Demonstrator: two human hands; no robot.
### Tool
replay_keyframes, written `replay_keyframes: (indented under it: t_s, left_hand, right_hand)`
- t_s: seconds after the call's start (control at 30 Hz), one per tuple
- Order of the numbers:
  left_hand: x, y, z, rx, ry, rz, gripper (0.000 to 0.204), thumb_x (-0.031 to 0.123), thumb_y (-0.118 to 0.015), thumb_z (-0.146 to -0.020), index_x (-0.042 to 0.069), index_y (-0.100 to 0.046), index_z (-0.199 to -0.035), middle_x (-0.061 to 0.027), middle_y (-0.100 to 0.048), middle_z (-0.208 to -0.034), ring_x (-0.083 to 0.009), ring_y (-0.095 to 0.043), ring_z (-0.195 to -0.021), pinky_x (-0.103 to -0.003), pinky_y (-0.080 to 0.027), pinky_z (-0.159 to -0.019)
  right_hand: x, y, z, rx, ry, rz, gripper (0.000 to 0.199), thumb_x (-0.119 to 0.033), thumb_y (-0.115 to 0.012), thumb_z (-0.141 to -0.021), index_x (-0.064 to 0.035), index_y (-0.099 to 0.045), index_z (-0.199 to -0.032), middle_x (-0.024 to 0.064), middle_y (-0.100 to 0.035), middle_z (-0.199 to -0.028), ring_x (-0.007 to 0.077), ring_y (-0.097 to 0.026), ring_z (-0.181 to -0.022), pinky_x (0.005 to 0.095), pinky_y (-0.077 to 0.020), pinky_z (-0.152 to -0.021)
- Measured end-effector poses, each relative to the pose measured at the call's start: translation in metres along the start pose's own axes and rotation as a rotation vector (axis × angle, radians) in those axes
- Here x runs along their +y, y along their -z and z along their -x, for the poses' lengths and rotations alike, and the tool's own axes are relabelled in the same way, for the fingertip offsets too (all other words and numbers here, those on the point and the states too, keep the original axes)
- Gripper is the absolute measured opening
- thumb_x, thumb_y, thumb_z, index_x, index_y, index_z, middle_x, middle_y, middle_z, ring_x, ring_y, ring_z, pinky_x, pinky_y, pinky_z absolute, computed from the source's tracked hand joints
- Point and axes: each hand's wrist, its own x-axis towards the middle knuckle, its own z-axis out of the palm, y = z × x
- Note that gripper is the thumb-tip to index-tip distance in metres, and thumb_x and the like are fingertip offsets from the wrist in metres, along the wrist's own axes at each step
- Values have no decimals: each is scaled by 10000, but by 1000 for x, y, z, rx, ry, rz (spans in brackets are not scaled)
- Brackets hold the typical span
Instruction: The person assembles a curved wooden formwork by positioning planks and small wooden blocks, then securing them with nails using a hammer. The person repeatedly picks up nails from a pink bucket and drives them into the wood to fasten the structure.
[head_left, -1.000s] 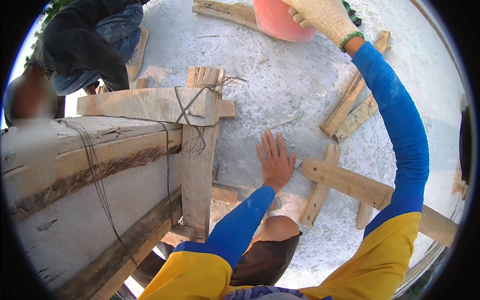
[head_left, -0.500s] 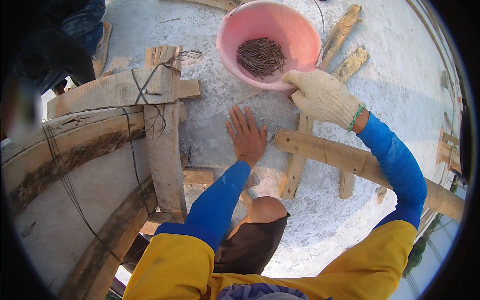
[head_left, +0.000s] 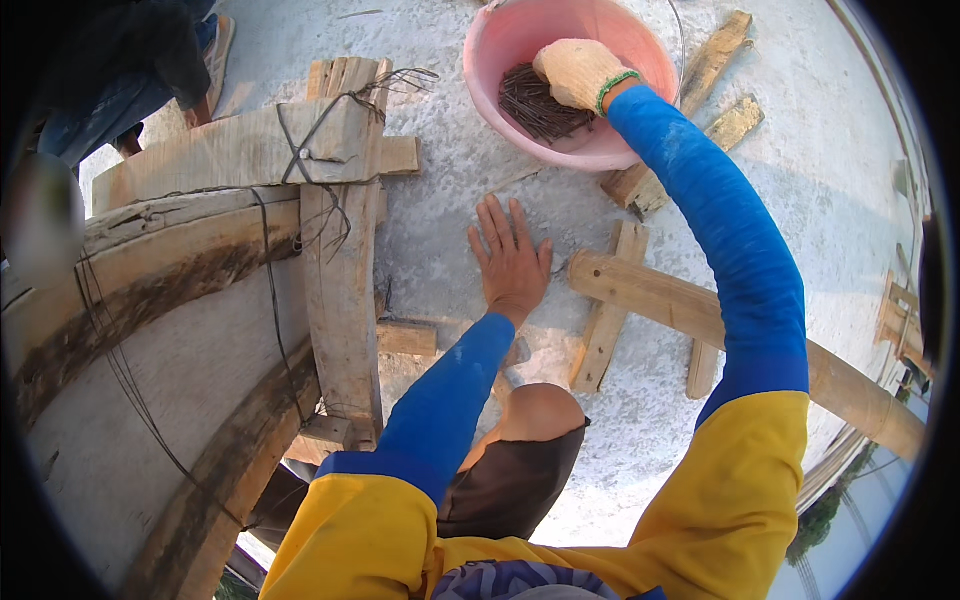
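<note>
My bare left hand point(head_left: 513, 255) lies flat on the pale concrete, palm down with fingers spread, holding nothing. At the top, a pink bucket point(head_left: 490, 50) with a thin wire handle has a heap of dark nails point(head_left: 540, 108) in its bottom. My right hand point(head_left: 582, 75), in a cream knitted glove, is inside the bucket over the right part of the heap. Its knuckles look bent downward, but the fingertips are hidden, so I cannot see whether nails are in them.
At left, a timber frame point(head_left: 340, 300) is lashed with black wire point(head_left: 300, 150). A round pole point(head_left: 660, 300) crosses wood offcuts point(head_left: 605, 345) on the right. More wood pieces point(head_left: 715, 60) lie beside the bucket. Another person point(head_left: 130, 80) is at the upper left.
My right hand has moved from the bucket's near rim down into the bucket, onto the nails. My left hand stays flat on the concrete; the whole view has shifted slightly.
</note>
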Motion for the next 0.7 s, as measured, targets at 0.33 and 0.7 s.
replay_keyframes:
  t_s: [0.33, 0.7]
  left_hand:
    - [1, 2, 0, 10, -14, -1, 833, 455, -452, -1100, -52, -134, -1679, -365, 2, -1731, -513, 44, -1621, -667, -2, -1269]
    - [-5, -11, 1, 151, -77, 16, 808, 447, -436, -1110, -73, -168, -1668, -390, -45, -1717, -528, 6, -1616, -666, -17, -1271]
  right_hand:
    - [17, 26, 16, 21, 43, -201, 180, -134, -632, -842, -106, -783, -934, 149, -768, -986, 361, -735, -957, 489, -585, -875]
    - [-29, 103, 112, 413, -101, -349, 146, -237, -702, -779, -138, -785, -846, 96, -765, -882, 282, -726, -876, 435, -571, -797]
